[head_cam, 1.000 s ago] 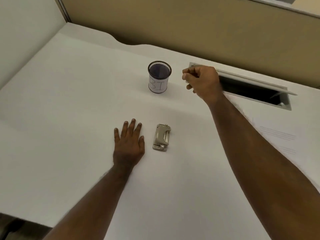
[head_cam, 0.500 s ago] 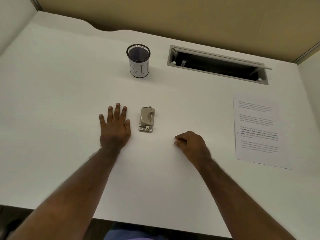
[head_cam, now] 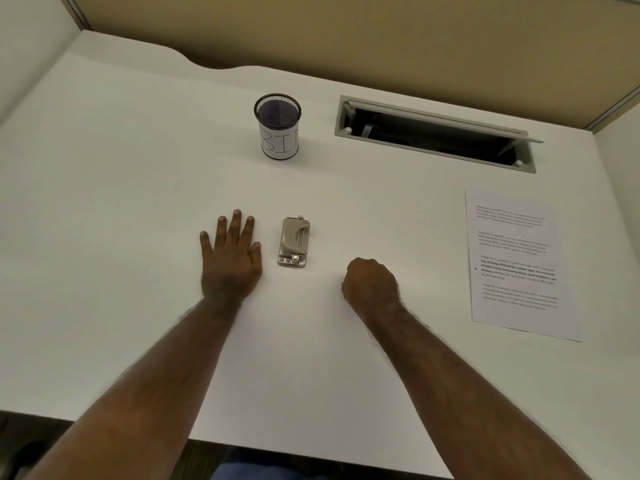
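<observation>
The left hand (head_cam: 230,263) lies flat on the desk, palm down, fingers straight and slightly spread, holding nothing, while the right hand (head_cam: 372,284) rests on the surface with its fingers curled under into a fist and nothing visible in it. Between the two, just beside the left hand's thumb and clear of both hands, sits the small beige metal hole punch (head_cam: 293,242), its handle down. The smooth white desk (head_cam: 121,202) carries, farther back, a black wire-mesh cup (head_cam: 278,128) wrapped in a white paper label with handwritten letters, and to its right a long grey-framed cable slot (head_cam: 433,152) with its lid raised. A white printed sheet of paper (head_cam: 512,265) lies flat well to the right. Tan partition panels (head_cam: 346,36) close the desk in behind. A second ago the right hand was raised beside the mesh cup; now it is down near the punch, while the left hand has stayed flat in its place
</observation>
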Demonstrator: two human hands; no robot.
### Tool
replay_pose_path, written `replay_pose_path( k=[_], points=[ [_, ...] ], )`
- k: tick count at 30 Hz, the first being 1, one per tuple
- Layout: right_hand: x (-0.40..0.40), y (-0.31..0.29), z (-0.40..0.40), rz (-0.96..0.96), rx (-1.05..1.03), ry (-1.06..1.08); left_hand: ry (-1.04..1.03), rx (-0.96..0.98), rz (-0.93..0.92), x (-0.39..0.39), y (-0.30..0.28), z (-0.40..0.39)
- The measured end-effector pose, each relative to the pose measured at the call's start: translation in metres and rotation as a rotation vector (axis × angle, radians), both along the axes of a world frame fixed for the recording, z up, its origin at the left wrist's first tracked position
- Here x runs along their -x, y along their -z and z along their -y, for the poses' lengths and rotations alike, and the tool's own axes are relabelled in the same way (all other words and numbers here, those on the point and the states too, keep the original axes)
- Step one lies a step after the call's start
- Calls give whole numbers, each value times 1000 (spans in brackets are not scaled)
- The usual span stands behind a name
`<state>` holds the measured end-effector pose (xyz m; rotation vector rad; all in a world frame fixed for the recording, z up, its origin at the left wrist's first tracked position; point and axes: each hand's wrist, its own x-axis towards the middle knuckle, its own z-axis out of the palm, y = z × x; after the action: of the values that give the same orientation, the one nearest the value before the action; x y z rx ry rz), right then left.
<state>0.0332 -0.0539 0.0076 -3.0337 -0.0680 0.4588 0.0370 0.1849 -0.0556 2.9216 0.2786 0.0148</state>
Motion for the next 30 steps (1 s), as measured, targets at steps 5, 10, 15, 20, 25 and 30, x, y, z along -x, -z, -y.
replay_pose_path(
  k=[5,10,15,20,25,30],
  points=[
    [-1,0,-5,-87,-12,29,-2,13,15,0,-1,0],
    [-2,0,13,-147,-184,119,-5,27,18,0,-1,1],
    [-53,-36,44,-45,-545,212,-2,38,5,-1,0,1],
    [-125,-77,18,66,-703,212,-15,39,5,-1,-1,1],
    [-194,-107,-46,154,-733,120,-12,29,15,-1,-2,0],
    [-242,-116,-98,165,-614,38,-16,27,25,0,0,1]
  ],
)
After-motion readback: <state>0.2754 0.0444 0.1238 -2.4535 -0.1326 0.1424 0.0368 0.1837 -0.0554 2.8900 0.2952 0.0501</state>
